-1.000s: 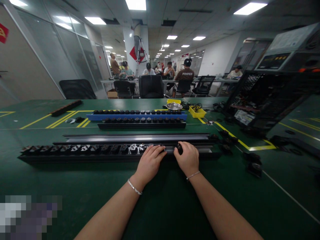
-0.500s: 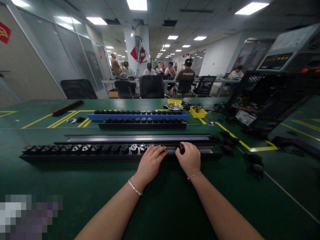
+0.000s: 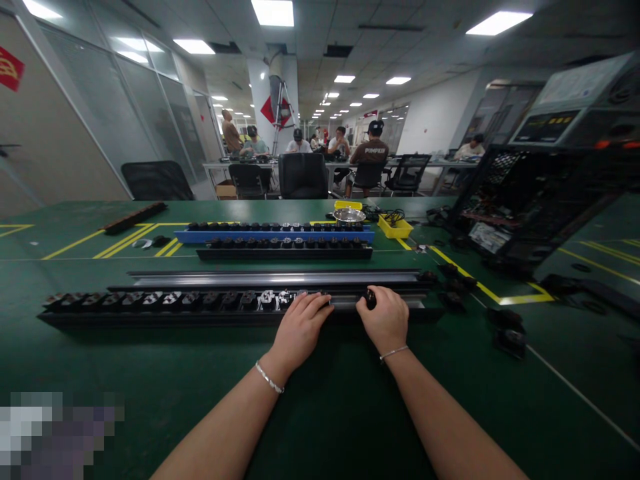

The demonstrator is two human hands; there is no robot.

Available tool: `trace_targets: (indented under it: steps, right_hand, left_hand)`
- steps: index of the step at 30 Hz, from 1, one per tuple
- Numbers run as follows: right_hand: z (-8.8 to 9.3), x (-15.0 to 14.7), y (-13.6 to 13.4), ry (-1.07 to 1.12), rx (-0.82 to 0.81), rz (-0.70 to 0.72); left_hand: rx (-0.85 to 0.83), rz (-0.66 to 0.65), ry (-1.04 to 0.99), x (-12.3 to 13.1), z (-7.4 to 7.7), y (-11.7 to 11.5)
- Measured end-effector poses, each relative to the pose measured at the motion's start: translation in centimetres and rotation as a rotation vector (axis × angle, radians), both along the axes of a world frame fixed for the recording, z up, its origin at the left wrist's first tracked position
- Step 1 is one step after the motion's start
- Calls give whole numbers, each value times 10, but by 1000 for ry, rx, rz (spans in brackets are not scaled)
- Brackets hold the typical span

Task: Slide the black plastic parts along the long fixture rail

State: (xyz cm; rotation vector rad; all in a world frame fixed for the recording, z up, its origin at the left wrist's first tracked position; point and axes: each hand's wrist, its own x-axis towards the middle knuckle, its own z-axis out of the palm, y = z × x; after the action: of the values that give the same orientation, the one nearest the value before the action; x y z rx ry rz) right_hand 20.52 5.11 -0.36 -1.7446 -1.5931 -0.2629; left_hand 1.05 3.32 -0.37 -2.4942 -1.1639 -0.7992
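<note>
A long black metal channel (image 3: 150,321) lies across the green table in front of me. A row of black modules with shiny metal tops (image 3: 172,300) fills its left and middle part. My left hand (image 3: 303,323) rests over the right end of this row, its fingers together and curled on a module; the thumb is hidden. Farther right, my right hand (image 3: 386,319) pinches a single black module (image 3: 371,298) between thumb and fingers, at the channel's bare silvery stretch (image 3: 345,303). Whether that module touches the channel floor I cannot tell.
Behind lies another channel (image 3: 280,277) with a silvery inside. Farther back are a blue strip (image 3: 225,237) and a black strip (image 3: 280,253) bearing modules. Loose black parts (image 3: 510,340), a yellow tray (image 3: 395,227), a metal bowl (image 3: 349,215) and a computer case (image 3: 525,200) stand right.
My right hand has shifted slightly to the right with the black module in it, widening the gap to my left hand. The left hand stays on the row.
</note>
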Motion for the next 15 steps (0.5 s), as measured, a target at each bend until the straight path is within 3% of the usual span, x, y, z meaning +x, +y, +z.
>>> trace_targets:
  steps: [8,12,15]
  right_hand:
    - [-1,5,1,4,-10,-21]
    - [-2,6,2,5,17,-38]
    - [-2,6,2,11,28,-52]
  left_hand:
    - [31,25,-9,8,-1,-7]
    - [-26,-87,39,18,-4,-15]
    - [-90,-89,61,21,-5,-18]
